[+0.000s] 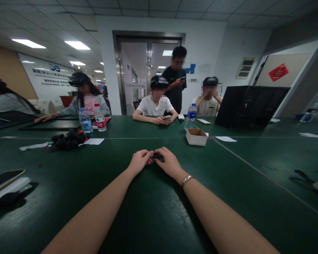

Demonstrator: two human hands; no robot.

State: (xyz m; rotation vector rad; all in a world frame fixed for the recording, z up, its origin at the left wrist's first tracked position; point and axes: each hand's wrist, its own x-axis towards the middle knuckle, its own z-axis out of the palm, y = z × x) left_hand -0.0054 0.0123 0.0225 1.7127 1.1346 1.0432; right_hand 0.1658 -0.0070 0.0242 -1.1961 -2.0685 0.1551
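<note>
Just above the green table (153,197), in the middle of the view, my two hands meet around a small, dark, block-like object (157,155). Thumb and fingers of my right hand (170,163) pinch it from the right. On the other side, my left hand (140,163) has its fingers curled, with the tips closed at the object's left end. The object is mostly covered by fingers, so its kind cannot be made out. A silver bracelet (187,180) circles my right wrist.
Beyond my hands stand a small open box (196,137) and a water bottle (191,117). Black tangled gear (69,140) and two bottles lie left, a large black monitor (250,107) right. A phone (7,179) rests near left. Several people sit opposite; one stands.
</note>
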